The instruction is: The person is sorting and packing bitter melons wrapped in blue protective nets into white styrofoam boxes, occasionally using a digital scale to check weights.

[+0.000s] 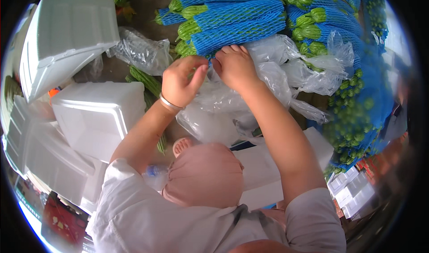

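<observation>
While R hand (237, 69) is by blue-netted veg (239, 32), L hand (179, 79) hovers adj.

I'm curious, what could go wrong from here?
Loose clear plastic lies close to the left hand and right hand, and might catch on them. The blue-netted bundle by the right hand's fingertips could shift if nudged. The long green vegetable near the foot might get stepped on.

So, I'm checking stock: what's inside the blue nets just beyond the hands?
Green vegetables: their ridged ends poke out at the left of the blue nets, and some green shows through. The netting mostly covers the rest.
</observation>
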Demonstrator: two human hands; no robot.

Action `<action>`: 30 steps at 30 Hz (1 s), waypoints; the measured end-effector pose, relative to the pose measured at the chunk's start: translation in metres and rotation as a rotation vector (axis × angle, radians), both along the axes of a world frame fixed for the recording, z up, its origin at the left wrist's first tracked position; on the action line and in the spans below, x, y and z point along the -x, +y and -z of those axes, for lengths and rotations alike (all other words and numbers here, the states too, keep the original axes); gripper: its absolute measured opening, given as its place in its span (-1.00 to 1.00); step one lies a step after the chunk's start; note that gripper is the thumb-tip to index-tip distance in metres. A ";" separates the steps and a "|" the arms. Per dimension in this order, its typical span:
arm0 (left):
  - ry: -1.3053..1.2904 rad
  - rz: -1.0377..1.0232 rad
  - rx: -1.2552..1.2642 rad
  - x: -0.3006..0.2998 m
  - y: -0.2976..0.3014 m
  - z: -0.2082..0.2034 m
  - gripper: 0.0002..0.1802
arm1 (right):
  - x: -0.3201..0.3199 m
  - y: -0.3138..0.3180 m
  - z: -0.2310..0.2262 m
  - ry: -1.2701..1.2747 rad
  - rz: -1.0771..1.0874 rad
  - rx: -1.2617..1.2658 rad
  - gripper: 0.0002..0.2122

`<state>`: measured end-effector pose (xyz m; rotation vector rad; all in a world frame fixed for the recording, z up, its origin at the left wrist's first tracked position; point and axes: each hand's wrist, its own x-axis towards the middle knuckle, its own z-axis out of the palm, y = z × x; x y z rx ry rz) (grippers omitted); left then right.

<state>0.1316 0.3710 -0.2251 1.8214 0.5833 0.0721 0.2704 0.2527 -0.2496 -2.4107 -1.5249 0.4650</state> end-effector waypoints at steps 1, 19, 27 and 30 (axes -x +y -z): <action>-0.072 -0.156 -0.098 -0.017 0.023 0.002 -0.64 | 0.001 0.003 0.006 0.005 0.000 -0.008 -0.83; 0.455 0.142 -0.571 -0.254 0.157 0.087 -0.21 | -0.017 -0.010 0.029 1.615 1.318 -0.367 0.02; 0.681 0.288 -0.522 -0.257 0.162 0.071 0.05 | -0.017 -0.001 0.019 1.581 1.356 -0.275 0.07; 0.775 0.372 -0.510 -0.248 0.157 0.070 0.16 | -0.012 -0.007 0.020 1.585 1.247 -0.395 0.11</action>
